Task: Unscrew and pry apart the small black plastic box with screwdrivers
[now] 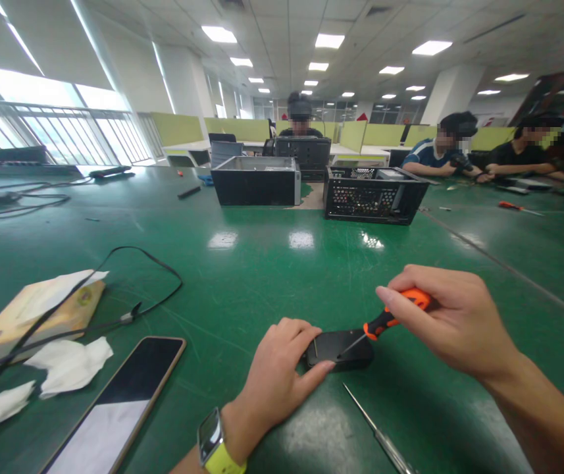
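A small black box-shaped device (345,343) lies flat on the green table (242,283). My left hand (279,375) grips its left end between thumb and fingers. In my right hand (447,316) is an orange and black screwdriver (385,319), held by the handle and slanting down to the left. Its tip meets the top of the device near the edge closest to me; whether it sits in a screw is too small to tell. A thin metal tool (378,431) with a pointed end rests just in front of the device.
At left are a phone (128,395), crumpled tissues (72,362), a tissue pack (39,309) and a black cord (163,263). Two open metal computer cases (256,187) (373,197) stand farther back. Another screwdriver (511,206) lies far right. Several people sit across the table.
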Available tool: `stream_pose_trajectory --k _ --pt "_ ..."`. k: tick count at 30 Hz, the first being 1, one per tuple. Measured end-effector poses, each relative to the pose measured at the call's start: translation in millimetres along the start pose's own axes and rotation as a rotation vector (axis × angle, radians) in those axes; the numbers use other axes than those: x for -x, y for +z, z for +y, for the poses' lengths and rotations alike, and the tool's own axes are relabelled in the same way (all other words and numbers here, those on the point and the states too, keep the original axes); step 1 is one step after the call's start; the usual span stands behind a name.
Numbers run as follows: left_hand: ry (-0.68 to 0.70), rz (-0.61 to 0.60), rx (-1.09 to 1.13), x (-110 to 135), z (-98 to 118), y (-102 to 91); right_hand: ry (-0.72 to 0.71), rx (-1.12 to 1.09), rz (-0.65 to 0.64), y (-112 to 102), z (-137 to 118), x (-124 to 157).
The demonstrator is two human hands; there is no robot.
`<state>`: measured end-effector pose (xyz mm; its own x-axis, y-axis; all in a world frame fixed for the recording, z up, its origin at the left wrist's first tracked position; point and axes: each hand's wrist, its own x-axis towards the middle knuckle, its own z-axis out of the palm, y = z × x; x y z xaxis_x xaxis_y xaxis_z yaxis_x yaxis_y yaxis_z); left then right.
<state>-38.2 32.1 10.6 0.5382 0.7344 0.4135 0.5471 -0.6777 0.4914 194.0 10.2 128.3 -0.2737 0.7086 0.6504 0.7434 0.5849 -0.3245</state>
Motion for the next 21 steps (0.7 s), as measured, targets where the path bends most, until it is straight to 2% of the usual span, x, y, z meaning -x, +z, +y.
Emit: stream_pose_trajectory --k 6,11,13,17,18,21 --pt "0.001 -0.002 -0.013 0 1 -1.3 -0.071 -0.096 -0.139 -10 -2 2" --pt "0.011 0.0 -0.016 0 0 0.1 -0.098 -0.001 -0.117 -14 -1 1" --pt "0.01 0.002 -0.017 -1 -1 0.5 -0.051 0.023 -0.093 -16 6 3" --pt "0.005 0.005 -0.033 -2 -1 1.0 0.111 0.191 0.164 -14 38 26" --pt "0.005 0.006 -0.037 -2 -1 1.0 0.14 0.228 0.169 -10 48 37" --pt "0.007 0.004 -0.045 -1 0 0.5 0.27 0.295 0.01 9 69 76"
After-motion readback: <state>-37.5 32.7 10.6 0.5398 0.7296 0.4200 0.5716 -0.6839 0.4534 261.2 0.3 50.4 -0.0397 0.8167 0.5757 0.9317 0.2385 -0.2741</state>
